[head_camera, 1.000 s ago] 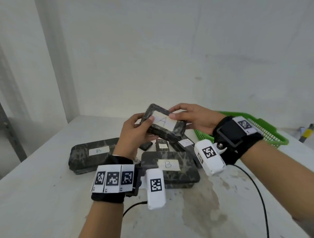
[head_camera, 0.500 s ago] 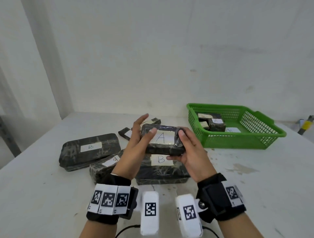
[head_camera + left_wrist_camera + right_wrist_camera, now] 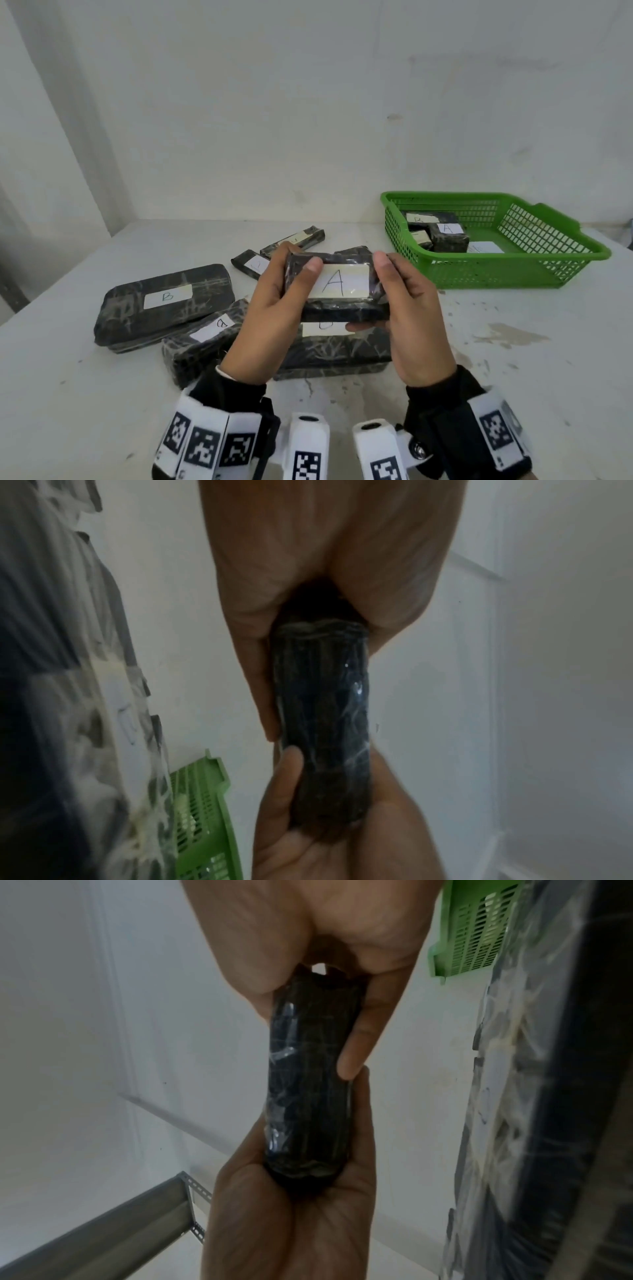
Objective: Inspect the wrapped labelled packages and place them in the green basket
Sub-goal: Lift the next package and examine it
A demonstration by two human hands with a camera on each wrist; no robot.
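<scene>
I hold a small black wrapped package labelled A [image 3: 342, 286] above the table with both hands. My left hand [image 3: 274, 308] grips its left end, thumb on the top face. My right hand [image 3: 407, 308] grips its right end, thumb on top, fingers underneath. Both wrist views show the package edge-on [image 3: 323, 715] [image 3: 310, 1085] between the two palms. The green basket [image 3: 513, 270] sits at the right rear and holds several wrapped packages, one labelled A [image 3: 448, 236]. More labelled packages lie on the table: a large B package [image 3: 164, 301], another [image 3: 202, 337], and one under my hands [image 3: 335, 349].
Two slim wrapped packages [image 3: 298, 240] [image 3: 250, 263] lie behind my hands. The white table [image 3: 513, 377] is stained at the right. A white wall runs close behind the table. A grey metal shelf frame [image 3: 137, 1218] shows in the right wrist view.
The right hand shifted from over the top of the package to gripping its right end. The package came level, label up, closer to me; the basket is now unobstructed.
</scene>
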